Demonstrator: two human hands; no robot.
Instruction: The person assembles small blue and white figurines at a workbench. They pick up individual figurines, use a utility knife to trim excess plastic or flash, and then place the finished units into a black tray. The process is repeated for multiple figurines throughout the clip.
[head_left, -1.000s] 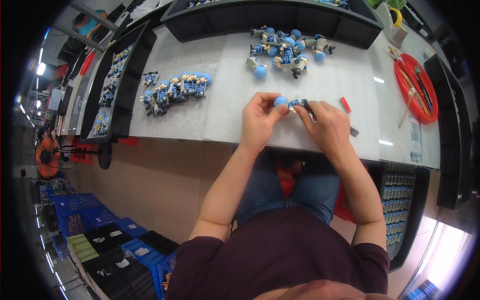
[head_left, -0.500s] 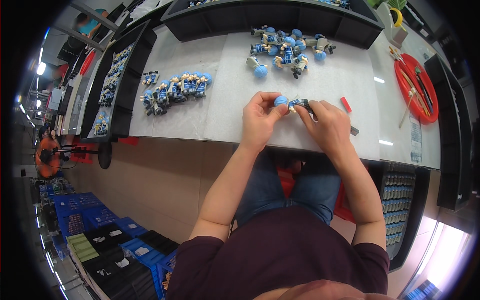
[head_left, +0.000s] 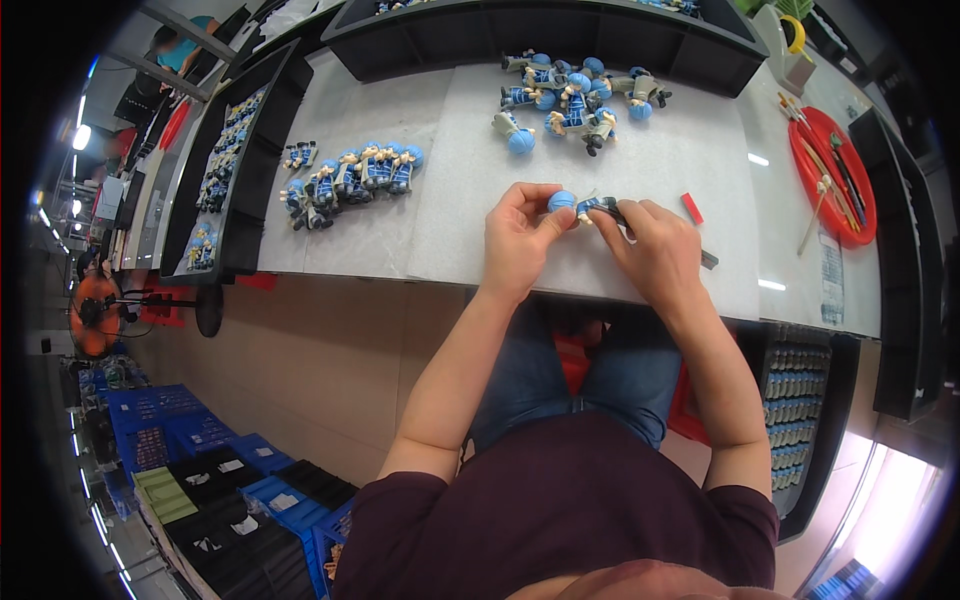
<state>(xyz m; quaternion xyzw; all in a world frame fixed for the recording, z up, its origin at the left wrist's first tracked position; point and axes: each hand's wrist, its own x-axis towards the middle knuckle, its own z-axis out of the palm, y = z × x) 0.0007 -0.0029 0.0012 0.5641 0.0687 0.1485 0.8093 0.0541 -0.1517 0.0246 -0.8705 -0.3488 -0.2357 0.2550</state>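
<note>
Between my hands, just above the near part of the white table, lies a small toy figurine (head_left: 590, 208) with a blue rounded cap and a blue and grey outfit, turned sideways. My left hand (head_left: 523, 235) pinches its capped head between thumb and fingers. The fingers of my right hand (head_left: 655, 250) close around the dark boots at the other end. A grey stick-like end (head_left: 709, 260) shows beside the right hand; whether it is held or lying there I cannot tell. Close by on the table is a small red block (head_left: 692, 208).
Loose figurines (head_left: 575, 100) are heaped ahead, and a grouped cluster (head_left: 350, 178) stands to the left. Black trays line the back (head_left: 540, 50) and left side (head_left: 270, 150). At right is a red dish (head_left: 860, 215) with brushes; below it, a tray of figurine parts (head_left: 798, 410).
</note>
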